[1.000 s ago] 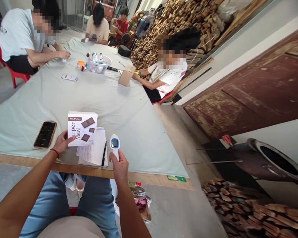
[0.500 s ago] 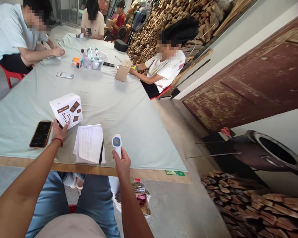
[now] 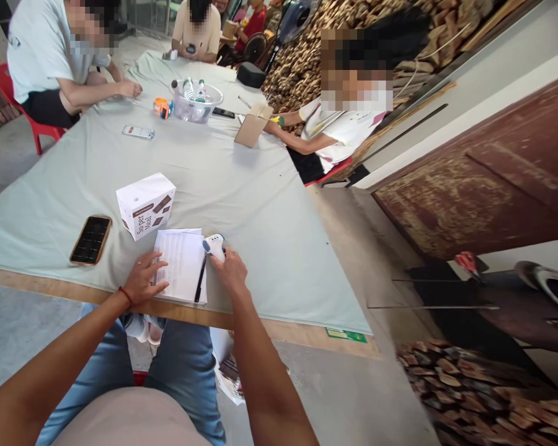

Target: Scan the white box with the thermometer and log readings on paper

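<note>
"Under the white carton (image 3: 144, 207), what's the largest thing here?"

"The worktop (image 3: 270, 266), draped in pale cloth. The carton comes next, standing upright on it. I'd expect stiff card that dents if squeezed; both broad sides look like the best hold."

"And after that?"

"The papers (image 3: 177, 266), just nearer the person than the carton and a little right of it. Whether they touch it, I can't tell. They should be light, limp and quick to slide, so a flat palm or a pinch at one edge suits them."

"Is anyone steadying them?"

"The left hand (image 3: 146, 279) lies at their left edge, fingers spread and holding nothing. How hard they press doesn't show."

"Next size down?"

"The phone (image 3: 90, 240), face up, left of the carton and well clear of both hands. Smooth glass, probably slippery; take it by the cased sides."

"And the right hand (image 3: 232, 272)?"

"Its fingers are closed around a handheld thermometer (image 3: 214, 246), to the right of the carton and nearer the person, at the papers' far right corner. It's likely light, hard plastic; the handle is the place to grip, away from the sensor end."

"Smallest?"

"The black pen (image 3: 200, 282), lying on the papers' right side, nearer than the carton. It could roll; pinch it mid-barrel."
</note>
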`<state>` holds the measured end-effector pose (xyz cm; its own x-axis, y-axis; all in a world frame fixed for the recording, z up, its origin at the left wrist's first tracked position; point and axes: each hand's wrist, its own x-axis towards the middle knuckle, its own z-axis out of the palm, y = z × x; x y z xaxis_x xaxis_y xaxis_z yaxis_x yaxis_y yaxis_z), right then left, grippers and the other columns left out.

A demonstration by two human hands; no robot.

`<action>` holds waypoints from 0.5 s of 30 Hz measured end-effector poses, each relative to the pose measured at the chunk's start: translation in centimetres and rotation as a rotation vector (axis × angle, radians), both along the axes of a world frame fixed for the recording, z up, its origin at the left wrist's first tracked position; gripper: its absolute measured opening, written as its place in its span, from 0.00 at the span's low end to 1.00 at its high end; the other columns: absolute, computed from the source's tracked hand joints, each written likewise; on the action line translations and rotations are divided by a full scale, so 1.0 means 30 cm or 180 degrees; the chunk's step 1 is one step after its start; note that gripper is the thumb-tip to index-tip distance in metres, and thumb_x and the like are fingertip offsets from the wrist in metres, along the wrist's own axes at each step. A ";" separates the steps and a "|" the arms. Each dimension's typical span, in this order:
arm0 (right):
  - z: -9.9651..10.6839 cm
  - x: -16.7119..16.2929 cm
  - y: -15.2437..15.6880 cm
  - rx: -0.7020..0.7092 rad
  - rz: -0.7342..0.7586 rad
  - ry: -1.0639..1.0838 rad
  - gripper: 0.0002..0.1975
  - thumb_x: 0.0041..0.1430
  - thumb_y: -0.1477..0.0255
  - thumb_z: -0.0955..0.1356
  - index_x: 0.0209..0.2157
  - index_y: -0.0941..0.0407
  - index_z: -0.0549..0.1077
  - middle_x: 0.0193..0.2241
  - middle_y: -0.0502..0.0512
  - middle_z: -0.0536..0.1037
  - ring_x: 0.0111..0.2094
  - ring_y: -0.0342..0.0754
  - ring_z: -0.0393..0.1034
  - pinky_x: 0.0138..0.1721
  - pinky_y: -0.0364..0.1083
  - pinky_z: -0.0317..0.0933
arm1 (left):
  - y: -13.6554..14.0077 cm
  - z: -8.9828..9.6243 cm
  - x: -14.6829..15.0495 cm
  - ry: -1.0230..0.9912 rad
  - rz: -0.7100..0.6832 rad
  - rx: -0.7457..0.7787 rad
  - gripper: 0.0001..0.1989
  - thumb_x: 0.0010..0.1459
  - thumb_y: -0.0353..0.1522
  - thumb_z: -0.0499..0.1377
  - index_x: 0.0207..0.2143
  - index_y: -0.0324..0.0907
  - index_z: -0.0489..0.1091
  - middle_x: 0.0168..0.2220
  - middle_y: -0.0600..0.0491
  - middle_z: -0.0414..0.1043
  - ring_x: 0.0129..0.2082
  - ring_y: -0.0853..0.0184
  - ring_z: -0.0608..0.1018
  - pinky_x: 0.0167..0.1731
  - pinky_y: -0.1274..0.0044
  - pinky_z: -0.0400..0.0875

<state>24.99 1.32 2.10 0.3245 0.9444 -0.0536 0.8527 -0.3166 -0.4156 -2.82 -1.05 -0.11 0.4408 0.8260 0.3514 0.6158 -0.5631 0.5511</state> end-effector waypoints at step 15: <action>-0.079 -0.129 -0.128 0.0568 0.0271 0.0576 0.16 0.53 0.71 0.65 0.44 0.55 0.75 0.27 0.52 0.75 0.29 0.49 0.67 0.34 0.47 0.58 | -0.038 0.040 0.036 0.0997 -0.0758 0.0217 0.20 0.56 0.41 0.62 0.50 0.44 0.72 0.57 0.44 0.65 0.59 0.54 0.64 0.64 0.55 0.49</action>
